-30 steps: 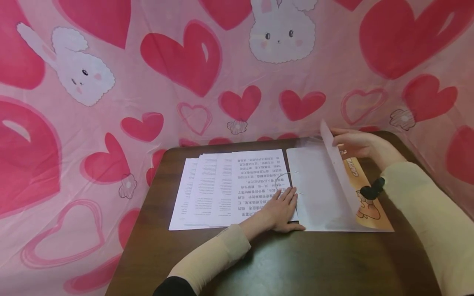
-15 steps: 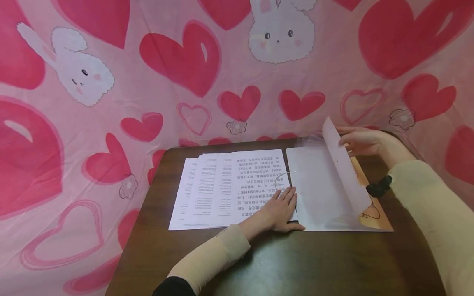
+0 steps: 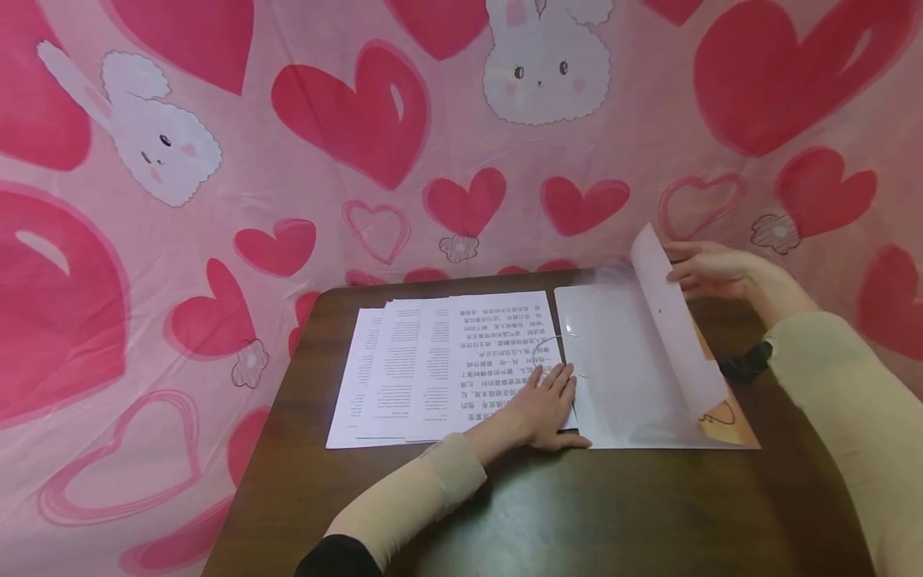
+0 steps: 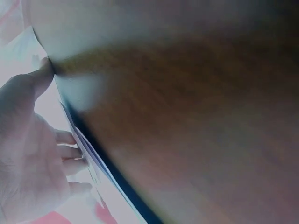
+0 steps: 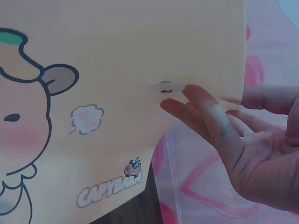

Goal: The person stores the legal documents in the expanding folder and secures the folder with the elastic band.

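Left hand (image 3: 544, 410), spread across the sheets (image 3: 425, 373) left of the folder (image 3: 613, 377), should steady its near corner; right hand (image 3: 721, 272), pinch indeterminable, best turns its raised cover (image 3: 678, 332) gently.

My sleeves, 2 of them: pale cream cloth, plain. Left sleeve (image 3: 411, 497) finishes in a slightly wider cuff (image 3: 457, 469), pale like the rest, short of my bare left hand (image 3: 546, 409). Upper end meets black fabric (image 3: 339, 557); can't tell if band or 2nd layer. Right sleeve (image 3: 829, 417): same cream right down to the frame edge. 1 small black rounded piece (image 3: 747, 365) at that cuff, type unclear. Right hand (image 3: 724, 271) also bare.
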Motion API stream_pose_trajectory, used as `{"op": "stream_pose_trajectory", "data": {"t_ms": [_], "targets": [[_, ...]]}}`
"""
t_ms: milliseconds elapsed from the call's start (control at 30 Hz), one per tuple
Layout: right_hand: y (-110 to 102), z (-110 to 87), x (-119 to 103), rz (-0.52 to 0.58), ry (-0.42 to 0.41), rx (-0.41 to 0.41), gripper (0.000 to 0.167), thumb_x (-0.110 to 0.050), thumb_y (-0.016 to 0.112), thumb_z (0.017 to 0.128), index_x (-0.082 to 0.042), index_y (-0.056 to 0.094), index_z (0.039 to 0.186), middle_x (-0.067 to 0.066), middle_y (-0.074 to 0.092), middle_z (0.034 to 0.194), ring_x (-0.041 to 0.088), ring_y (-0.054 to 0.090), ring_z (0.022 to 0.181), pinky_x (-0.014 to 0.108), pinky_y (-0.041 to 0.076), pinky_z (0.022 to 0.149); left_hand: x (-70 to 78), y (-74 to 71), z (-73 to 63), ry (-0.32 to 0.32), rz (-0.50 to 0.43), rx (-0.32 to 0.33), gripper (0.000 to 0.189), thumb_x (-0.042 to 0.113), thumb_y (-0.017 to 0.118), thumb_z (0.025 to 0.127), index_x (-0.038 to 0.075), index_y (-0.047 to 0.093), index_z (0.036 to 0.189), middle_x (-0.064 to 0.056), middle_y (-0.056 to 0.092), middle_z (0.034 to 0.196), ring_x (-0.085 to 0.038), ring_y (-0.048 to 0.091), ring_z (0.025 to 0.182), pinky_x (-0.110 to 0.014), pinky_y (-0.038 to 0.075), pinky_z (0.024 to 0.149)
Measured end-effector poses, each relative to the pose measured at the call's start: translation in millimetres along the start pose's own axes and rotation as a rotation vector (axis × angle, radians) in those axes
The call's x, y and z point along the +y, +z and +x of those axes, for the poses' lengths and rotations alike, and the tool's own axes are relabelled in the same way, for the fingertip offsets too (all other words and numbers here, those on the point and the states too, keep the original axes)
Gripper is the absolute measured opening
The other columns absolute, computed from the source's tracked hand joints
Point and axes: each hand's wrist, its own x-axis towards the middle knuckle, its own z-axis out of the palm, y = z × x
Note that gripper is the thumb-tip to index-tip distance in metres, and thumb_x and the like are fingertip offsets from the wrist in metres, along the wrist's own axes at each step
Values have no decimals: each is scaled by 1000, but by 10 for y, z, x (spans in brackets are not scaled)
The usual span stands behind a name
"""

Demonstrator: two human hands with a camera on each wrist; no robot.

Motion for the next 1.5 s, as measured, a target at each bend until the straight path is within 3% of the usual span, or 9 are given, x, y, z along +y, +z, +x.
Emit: {"op": "stream_pose_trajectory", "data": {"t_ms": [533,900,967,1033,1100,1167,1233,1367,1500], "targets": [[-5,-18,-11,3,-2,25,85,-2,45,110,-3,-12,173,-24,58,111,-1,71,100,27,64,90,-22,1,8,8,-8,-4,106,83,44,103,8,24,175,-11,16,187,-24,18,174,-45,21,142],[51,-28,-48,-19,22,-6,87,-2,45,110,-4,-15,173,-15,58,125,0,69,104,28,63,92,16,0,-31,6,-103,23,100,78,49,104,10,27,175,-16,15,186,-29,16,174,-49,21,141],[54,-31,-50,-34,24,-4,87,-1,45,110,-4,-14,173,-10,58,133,0,68,104,27,63,92,29,-1,-39,8,-102,32,97,76,48,106,12,28,175,-16,15,186,-29,15,174,-50,21,141],[54,-34,-52,-42,24,-5,86,-1,44,109,-3,-14,173,4,54,148,-1,68,104,27,63,92,38,-3,-44,10,-94,39,94,75,46,107,11,29,175,-14,16,186,-28,15,175,-51,20,142],[56,-37,-53,-47,23,-4,86,-1,43,110,-3,-14,173,19,40,163,-2,68,104,26,63,92,45,-3,-46,8,-80,44,93,74,45,108,11,29,174,-12,18,186,-26,15,175,-50,20,142],[60,-41,-54,-50,23,3,85,-1,43,110,-4,-15,173,26,26,170,-1,68,105,27,63,92,47,-10,-52,12,-69,51,91,73,44,109,11,31,174,-11,20,186,-25,16,174,-50,20,142],[64,-46,-56,-58,24,15,85,-1,43,110,-4,-14,173,30,23,171,-1,68,104,27,63,92,43,-30,-69,22,-85,62,87,71,45,110,13,34,173,-11,22,185,-26,17,174,-51,21,141],[70,-61,-67,-57,25,17,85,-2,43,110,-4,-15,173,29,23,171,-1,68,105,27,63,92,-12,-121,-148,61,-197,116,69,61,51,112,19,49,166,-9,35,181,-25,29,171,-53,26,140],[56,-73,-87,-44,23,17,86,-2,42,111,-7,-17,173,20,35,164,-3,67,105,26,62,93,-183,-275,-326,40,-302,210,52,51,57,113,20,65,154,-5,61,164,-21,56,154,-49,41,132]]}}
